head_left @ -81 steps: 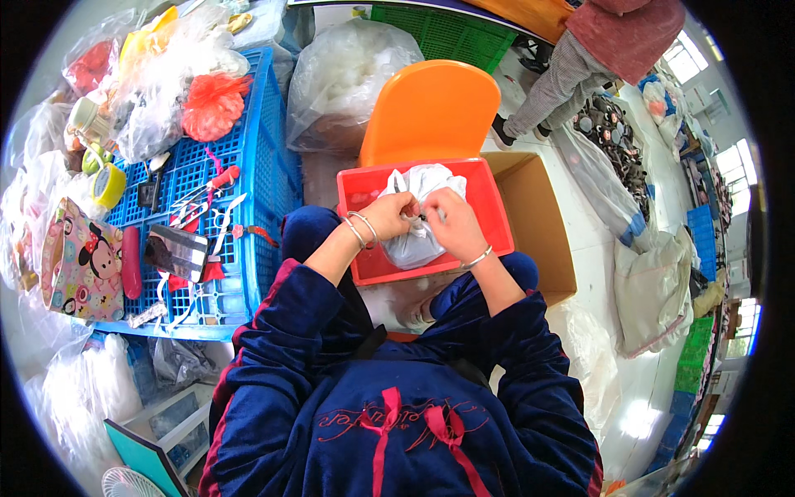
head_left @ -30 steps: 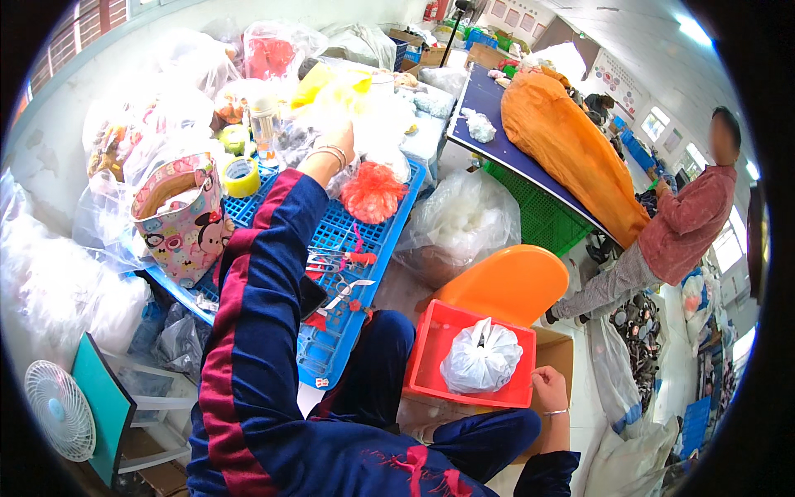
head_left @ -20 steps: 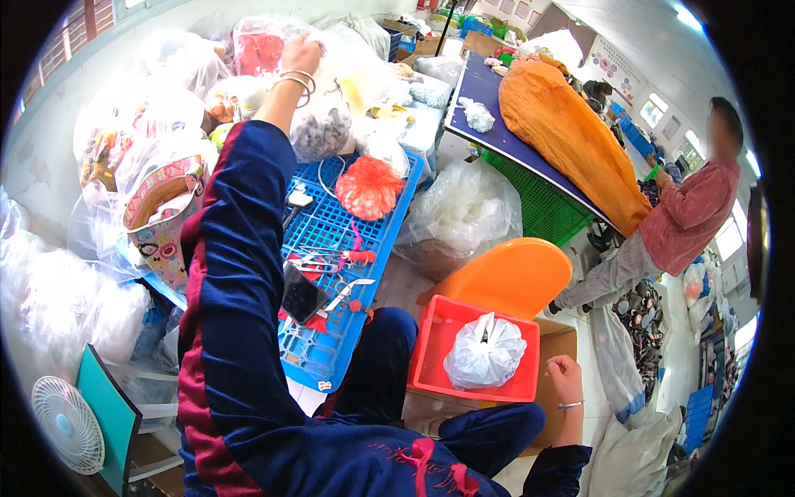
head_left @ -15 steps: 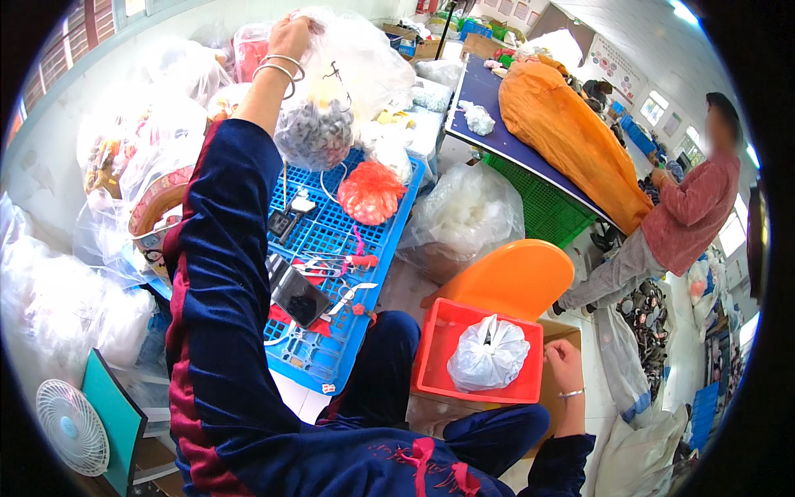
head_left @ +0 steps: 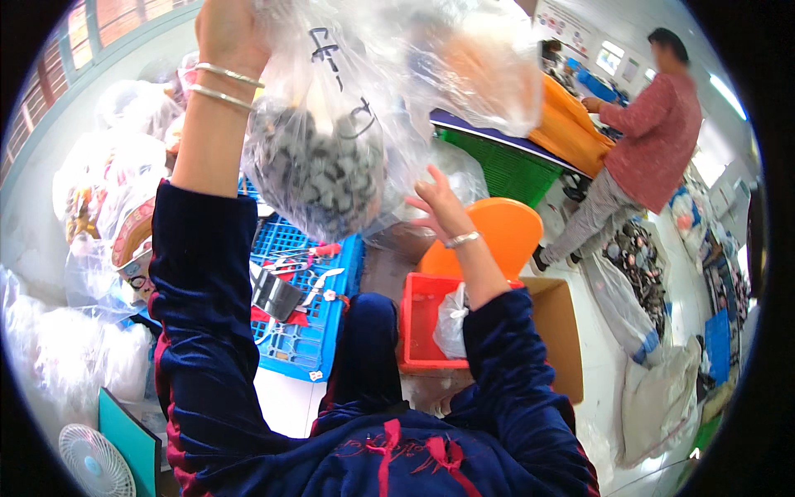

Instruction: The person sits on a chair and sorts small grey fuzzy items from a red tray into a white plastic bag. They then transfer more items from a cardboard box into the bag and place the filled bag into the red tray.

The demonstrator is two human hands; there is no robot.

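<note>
A big clear plastic bag (head_left: 319, 170) of small grey-and-white pieces hangs in front of me, with handwriting in black on its film. My left hand (head_left: 230, 37), raised at the upper left, is closed on the bag's gathered top. My right hand (head_left: 443, 203), fingers spread, is near the bag's right side; I cannot tell whether it touches. Below the bag, a blue plastic grid surface (head_left: 290, 352) carries a dark phone (head_left: 276, 296), scissors (head_left: 320, 286) and other red-handled tools. The bag hides part of that surface.
A red bin (head_left: 418, 319) with a tied white bag (head_left: 451, 323) stands by an orange seat (head_left: 497, 236) and a cardboard box (head_left: 559, 340). Filled plastic bags (head_left: 83, 348) crowd the left, near a white fan (head_left: 95, 464). Another person (head_left: 650, 124) stands at the far right.
My left hand has lifted the bag of grey pieces off the blue grid surface and brought it closer. My right hand has risen from beside the red bin toward the bag, fingers spreading.
</note>
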